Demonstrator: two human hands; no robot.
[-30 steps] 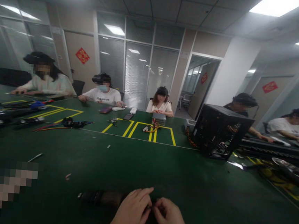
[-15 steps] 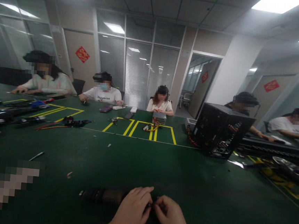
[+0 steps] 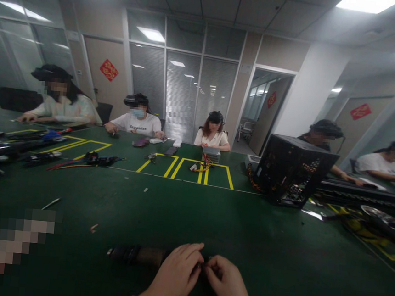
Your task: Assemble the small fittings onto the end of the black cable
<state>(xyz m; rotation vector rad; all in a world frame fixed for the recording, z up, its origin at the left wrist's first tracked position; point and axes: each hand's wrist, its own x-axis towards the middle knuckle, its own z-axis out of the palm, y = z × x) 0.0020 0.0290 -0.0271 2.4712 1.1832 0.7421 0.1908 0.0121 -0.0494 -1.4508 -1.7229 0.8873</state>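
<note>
A long dark bundle [image 3: 139,255], black with a brownish stretch and a shiny tip at its left end, lies on the green table in front of me; its exact kind is too dark to make out. My left hand [image 3: 180,272] is closed over the right part of it, fingers pointing away and thumb bent in. Beside it, my right hand [image 3: 226,279] pinches with thumb and forefinger close to the left thumb. Whatever sits between the fingertips is small, dark and mostly hidden.
Beyond stands a black computer case [image 3: 294,172]. Cable bundles [image 3: 96,159] lie at left, and a power supply [image 3: 211,154] with wires at centre. A thin white stick [image 3: 51,203] and a small scrap [image 3: 94,227] lie nearer. Several people sit around; a blurred-out arm [image 3: 20,238] enters at lower left.
Both hands stay nearly in place, with only slight finger movement at the pinch. The whole view has shifted very slightly.
</note>
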